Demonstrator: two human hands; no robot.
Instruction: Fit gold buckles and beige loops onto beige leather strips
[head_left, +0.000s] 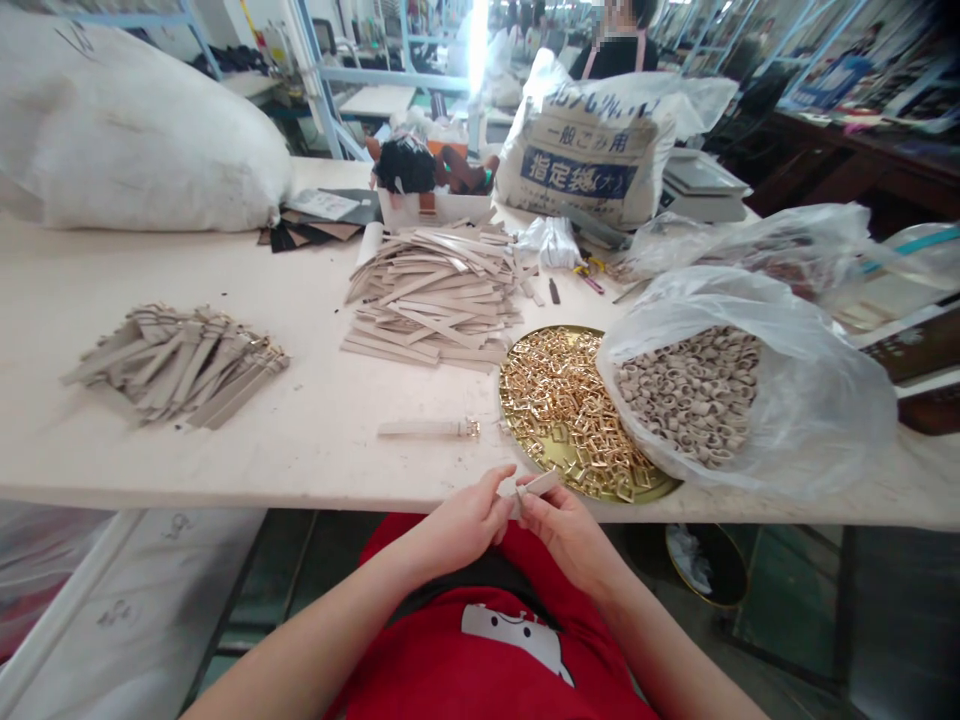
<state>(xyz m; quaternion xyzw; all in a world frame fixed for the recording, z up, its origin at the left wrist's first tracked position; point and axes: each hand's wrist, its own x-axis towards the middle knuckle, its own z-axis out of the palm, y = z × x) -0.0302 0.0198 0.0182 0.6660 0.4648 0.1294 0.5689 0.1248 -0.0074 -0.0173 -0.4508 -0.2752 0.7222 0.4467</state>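
At the table's front edge, my left hand (480,515) and my right hand (559,520) meet around one beige strap (541,484). Both hands are closed on it, and a short flat end sticks out to the right. Fingers hide the rest of the strap. Just beyond my hands lies a strap with a gold buckle (429,429). Close to my right hand is a round gold tray (536,455) heaped with small gold buckles (566,385). A clear plastic bag (814,400) of small beige loops (690,395) rests against the tray's right side.
Loose beige straps (435,290) are piled mid-table; buckled straps (187,360) form another pile at left. A large white sack (135,130), a printed bag (585,150) and a scale (705,185) stand at the back. Below the table is a round bin (731,570). A person (619,40) is behind.
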